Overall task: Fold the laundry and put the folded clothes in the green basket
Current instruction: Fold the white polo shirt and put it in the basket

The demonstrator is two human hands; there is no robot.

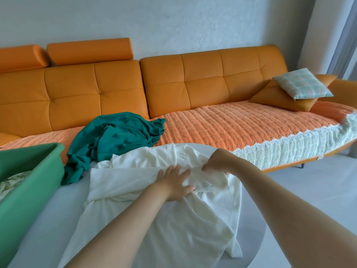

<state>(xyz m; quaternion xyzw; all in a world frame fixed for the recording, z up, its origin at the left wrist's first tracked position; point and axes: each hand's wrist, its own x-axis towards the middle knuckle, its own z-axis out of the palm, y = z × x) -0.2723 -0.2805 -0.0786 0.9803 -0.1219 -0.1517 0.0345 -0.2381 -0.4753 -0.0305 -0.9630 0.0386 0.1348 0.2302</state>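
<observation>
Left hand [174,185] flat on white garment [164,225]; right hand [219,161] pinches edge; green basket [34,190] nine o'clock, nearer left hand.

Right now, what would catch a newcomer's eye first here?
The long orange sofa fills the back of the view. In front of it a white cloth lies spread on a pale table; the left hand presses flat on the cloth and the right hand pinches a fold. A crumpled teal garment lies to the left, beside the green basket.
</observation>
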